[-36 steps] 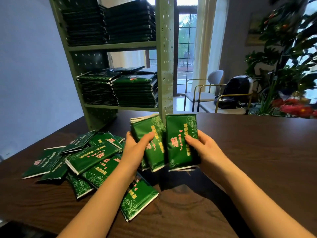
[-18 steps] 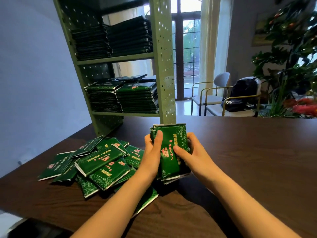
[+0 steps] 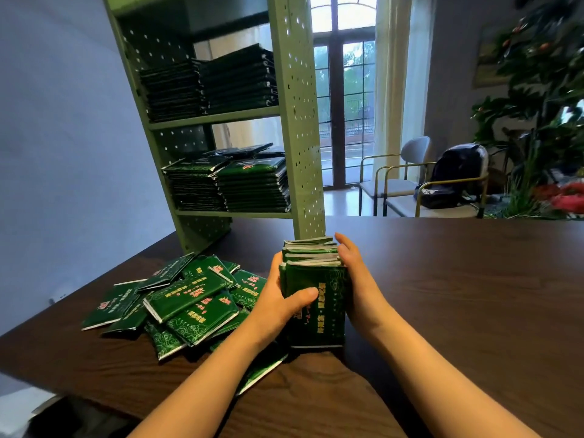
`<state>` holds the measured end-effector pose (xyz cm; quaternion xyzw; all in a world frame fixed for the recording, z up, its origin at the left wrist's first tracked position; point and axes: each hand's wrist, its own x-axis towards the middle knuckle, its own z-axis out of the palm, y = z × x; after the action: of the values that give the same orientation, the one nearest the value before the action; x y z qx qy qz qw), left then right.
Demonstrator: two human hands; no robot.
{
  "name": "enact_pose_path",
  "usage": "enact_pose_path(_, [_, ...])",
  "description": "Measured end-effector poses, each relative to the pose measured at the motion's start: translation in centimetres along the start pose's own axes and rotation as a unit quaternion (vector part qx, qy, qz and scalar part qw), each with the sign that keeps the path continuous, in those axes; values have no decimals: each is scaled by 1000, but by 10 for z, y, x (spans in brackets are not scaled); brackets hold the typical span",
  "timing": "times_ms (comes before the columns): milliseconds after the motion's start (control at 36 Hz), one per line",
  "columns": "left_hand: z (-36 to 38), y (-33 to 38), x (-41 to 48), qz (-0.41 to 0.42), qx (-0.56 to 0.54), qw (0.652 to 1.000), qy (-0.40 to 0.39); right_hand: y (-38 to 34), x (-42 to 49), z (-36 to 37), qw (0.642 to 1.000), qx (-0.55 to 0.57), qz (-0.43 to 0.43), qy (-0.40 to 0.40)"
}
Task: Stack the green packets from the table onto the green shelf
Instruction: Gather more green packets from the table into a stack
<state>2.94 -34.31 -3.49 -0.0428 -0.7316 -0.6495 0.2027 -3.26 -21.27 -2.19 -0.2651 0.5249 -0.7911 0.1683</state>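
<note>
Gripping a bundle of green packets (image 3: pixel 322 320) from the left, left hand (image 3: pixel 275 301) wraps its thumb over the front; right hand (image 3: pixel 357 286) presses flat, fingers straight, on the right edge. Bundle upright on dark table (image 3: pixel 458 295), just before green shelf (image 3: pixel 297 121) post. Pink and yellow print, unreadable. Loose packets (image 3: pixel 189 298) left; bare wood right.

Deep green on the packets (image 3: pixel 325 317), laced with pale cloud swirls, pink-red lettering and white edges. Pale sage green on the shelf (image 3: pixel 300 121), dotted with rows of small holes. Dark brown wood grain across the tabletop (image 3: pixel 458 295). Red on the flowers (image 3: pixel 565 197).
</note>
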Motion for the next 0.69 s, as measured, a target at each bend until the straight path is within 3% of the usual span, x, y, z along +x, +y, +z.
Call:
enact_pose_path(222, [2, 7, -14, -6, -58, 998, 17, 2, -1, 9, 999, 25, 1, 29])
enact_pose_path(417, [15, 1, -17, -7, -133, 990, 47, 4, -4, 14, 998, 68, -10, 7])
enact_pose_path(694, [22, -5, -15, -24, -143, 987, 70, 11, -1, 16, 993, 42, 50, 99])
